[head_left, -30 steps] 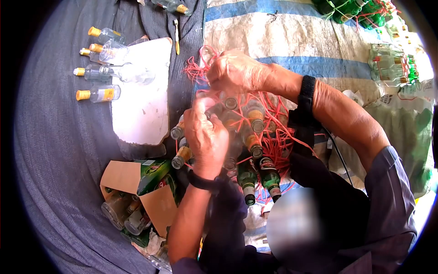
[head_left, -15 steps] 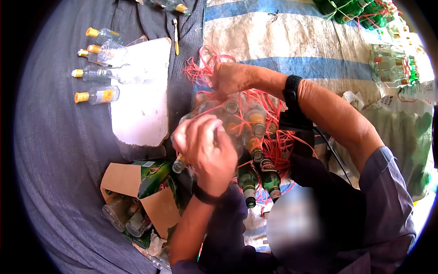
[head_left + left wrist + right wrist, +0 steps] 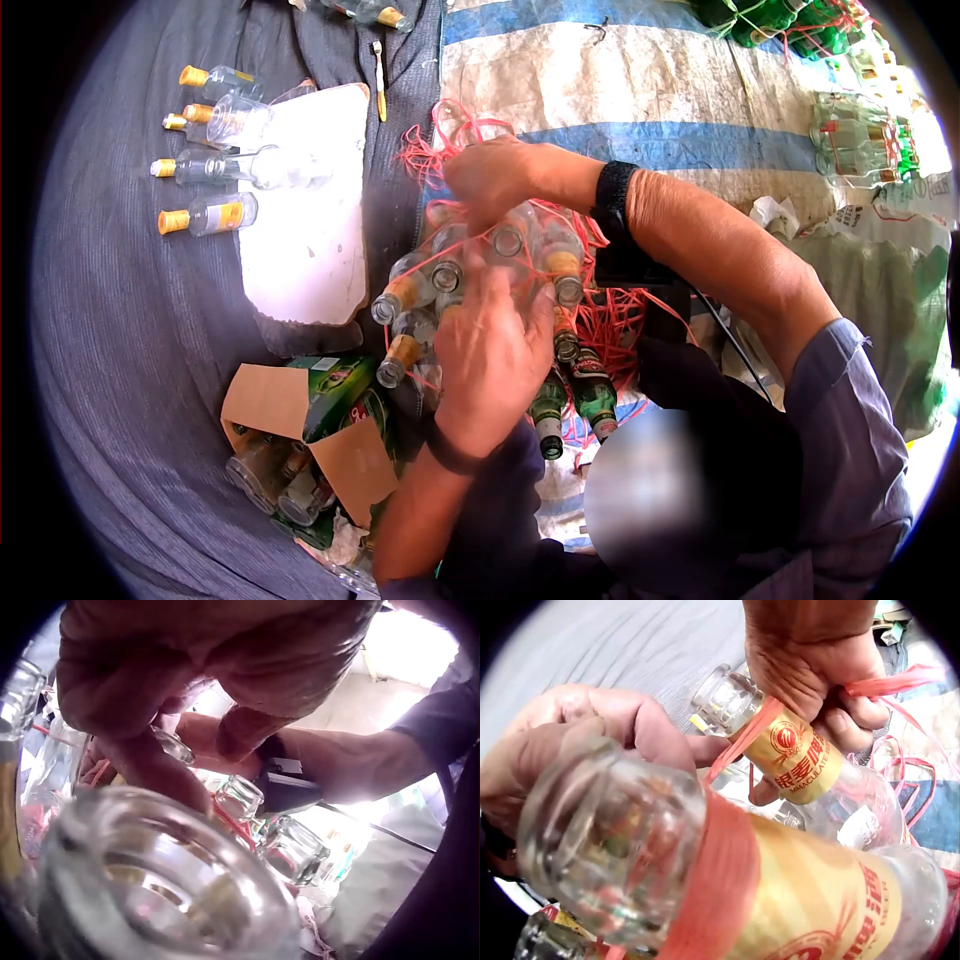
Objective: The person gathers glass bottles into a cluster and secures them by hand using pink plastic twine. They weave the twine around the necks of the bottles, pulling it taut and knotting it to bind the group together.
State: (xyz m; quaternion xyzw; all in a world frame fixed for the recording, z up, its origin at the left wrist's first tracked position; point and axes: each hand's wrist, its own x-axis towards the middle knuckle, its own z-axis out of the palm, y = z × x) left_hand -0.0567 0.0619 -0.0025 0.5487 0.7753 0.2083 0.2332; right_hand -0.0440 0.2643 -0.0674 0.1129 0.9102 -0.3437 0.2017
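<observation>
Red plastic twine point(image 3: 900, 681) is gripped in my right hand point(image 3: 500, 178), at the far side of a bundle of clear glass bottles. In the right wrist view, a strand runs from the fist and another crosses the neck of a yellow-labelled bottle point(image 3: 787, 750). My left hand point(image 3: 495, 360) reaches over the near part of the bundle, its fingers pointing forward among the bottle necks. One of its fingers point(image 3: 705, 748) extends behind the twine at that neck. A large glass mouth point(image 3: 165, 877) sits close below this hand in the left wrist view. Two green bottles point(image 3: 592, 395) lie near my lap.
A pile of red twine point(image 3: 635, 325) lies right of the bundle. To the left are a white board point(image 3: 305, 240), loose clear bottles point(image 3: 225, 213) and an open carton point(image 3: 268, 395) holding bottles. Tied green bottles point(image 3: 760, 20) stand at the far right.
My left hand has moved right and lowered over the bundle, uncovering bottle necks at its left. My right hand first drew closer, then shifted slightly left, still gripping the twine.
</observation>
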